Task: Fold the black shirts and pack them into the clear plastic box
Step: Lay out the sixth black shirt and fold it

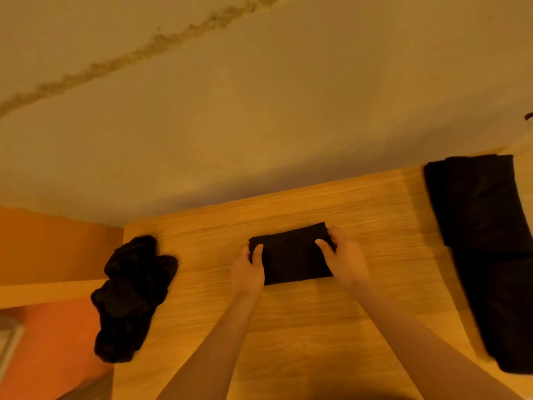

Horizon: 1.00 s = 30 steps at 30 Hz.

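— Item one: what is held, and where is it placed?

— A folded shirt (291,252), black, is recorded lying flat on the worktop (288,327), directly between the hands. Its long axis is set crosswise, from one hand to the other, slightly tilted. The left hand (248,269) is curled round the left end, thumb on top; the right hand (344,259) is curled round the right end. Both are equally near; neither end is left free.

— Its condition?

— A compact rectangle, edges fairly even, no sleeve showing. It is judged ready to be lifted.

— Other stock?

— A crumpled heap of shirts (132,298) is noted well left of the left hand, at the worktop edge. A stack of dark cloth (484,255) is noted well right of the right hand. No clear box can be seen.
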Each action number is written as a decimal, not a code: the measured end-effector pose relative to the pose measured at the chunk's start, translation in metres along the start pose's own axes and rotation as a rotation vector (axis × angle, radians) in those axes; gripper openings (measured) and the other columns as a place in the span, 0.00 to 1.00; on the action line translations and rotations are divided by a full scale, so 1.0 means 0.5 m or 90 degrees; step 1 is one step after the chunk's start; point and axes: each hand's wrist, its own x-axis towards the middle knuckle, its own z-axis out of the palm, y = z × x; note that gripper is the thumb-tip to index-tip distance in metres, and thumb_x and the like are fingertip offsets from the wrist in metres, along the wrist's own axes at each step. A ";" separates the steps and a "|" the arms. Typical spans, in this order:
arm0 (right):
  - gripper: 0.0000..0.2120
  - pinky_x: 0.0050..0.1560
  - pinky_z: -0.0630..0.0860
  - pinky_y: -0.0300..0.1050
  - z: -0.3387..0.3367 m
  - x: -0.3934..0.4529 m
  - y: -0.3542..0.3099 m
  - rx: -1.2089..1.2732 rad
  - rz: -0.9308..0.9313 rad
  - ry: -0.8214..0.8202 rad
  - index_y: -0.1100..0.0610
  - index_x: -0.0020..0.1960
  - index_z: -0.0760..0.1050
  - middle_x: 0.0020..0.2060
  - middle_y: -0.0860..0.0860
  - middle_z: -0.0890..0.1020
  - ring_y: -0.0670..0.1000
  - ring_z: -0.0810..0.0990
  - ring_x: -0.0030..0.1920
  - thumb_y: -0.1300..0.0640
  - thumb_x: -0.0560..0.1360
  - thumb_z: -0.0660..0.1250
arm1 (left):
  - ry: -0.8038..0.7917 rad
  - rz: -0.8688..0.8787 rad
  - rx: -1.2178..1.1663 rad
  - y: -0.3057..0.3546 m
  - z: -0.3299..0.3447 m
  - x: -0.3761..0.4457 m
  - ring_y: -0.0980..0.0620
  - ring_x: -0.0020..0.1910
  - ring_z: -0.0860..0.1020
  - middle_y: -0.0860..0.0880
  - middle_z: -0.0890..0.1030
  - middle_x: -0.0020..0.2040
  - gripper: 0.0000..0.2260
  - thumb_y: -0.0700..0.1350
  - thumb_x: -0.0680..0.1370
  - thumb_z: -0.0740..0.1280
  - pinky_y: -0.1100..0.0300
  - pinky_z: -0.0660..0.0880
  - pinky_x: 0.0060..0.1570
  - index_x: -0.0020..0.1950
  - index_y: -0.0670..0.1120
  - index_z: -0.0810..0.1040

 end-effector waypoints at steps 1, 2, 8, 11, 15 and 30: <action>0.18 0.47 0.78 0.42 0.005 -0.004 0.000 -0.019 -0.006 0.021 0.59 0.63 0.71 0.54 0.53 0.80 0.50 0.80 0.50 0.51 0.77 0.63 | 0.015 -0.002 0.012 -0.001 0.006 0.003 0.56 0.38 0.75 0.54 0.75 0.38 0.09 0.49 0.80 0.59 0.64 0.68 0.35 0.50 0.44 0.75; 0.18 0.45 0.77 0.42 0.010 -0.009 0.002 -0.037 -0.020 0.047 0.59 0.63 0.71 0.53 0.53 0.80 0.51 0.79 0.49 0.52 0.77 0.63 | 0.028 -0.003 0.018 0.000 0.011 0.004 0.57 0.37 0.74 0.54 0.75 0.38 0.09 0.49 0.80 0.59 0.64 0.67 0.36 0.49 0.45 0.75; 0.17 0.47 0.76 0.43 0.022 -0.028 0.007 -0.020 -0.025 0.123 0.59 0.63 0.69 0.54 0.53 0.78 0.51 0.78 0.52 0.56 0.76 0.65 | 0.091 -0.076 0.002 0.008 0.025 0.008 0.57 0.36 0.73 0.54 0.74 0.37 0.10 0.51 0.78 0.63 0.64 0.66 0.32 0.48 0.44 0.74; 0.22 0.49 0.77 0.48 0.021 -0.026 -0.006 -0.104 -0.085 0.209 0.62 0.63 0.69 0.56 0.57 0.77 0.56 0.77 0.54 0.63 0.71 0.70 | 0.141 -0.127 -0.037 0.019 0.020 0.001 0.56 0.38 0.74 0.54 0.74 0.39 0.10 0.50 0.76 0.66 0.65 0.68 0.33 0.50 0.44 0.73; 0.21 0.60 0.64 0.50 0.043 -0.029 -0.014 -0.348 -0.312 0.125 0.56 0.64 0.70 0.62 0.55 0.76 0.55 0.71 0.62 0.61 0.72 0.60 | 0.096 0.334 0.239 -0.004 0.020 -0.032 0.50 0.55 0.74 0.47 0.79 0.53 0.12 0.48 0.77 0.61 0.53 0.72 0.55 0.56 0.44 0.77; 0.42 0.71 0.46 0.59 0.128 -0.193 -0.004 -0.530 0.043 0.005 0.56 0.74 0.44 0.74 0.54 0.49 0.53 0.46 0.74 0.33 0.69 0.21 | -0.286 0.275 0.496 -0.026 -0.052 0.038 0.50 0.75 0.36 0.50 0.38 0.77 0.30 0.60 0.80 0.47 0.46 0.39 0.72 0.76 0.49 0.39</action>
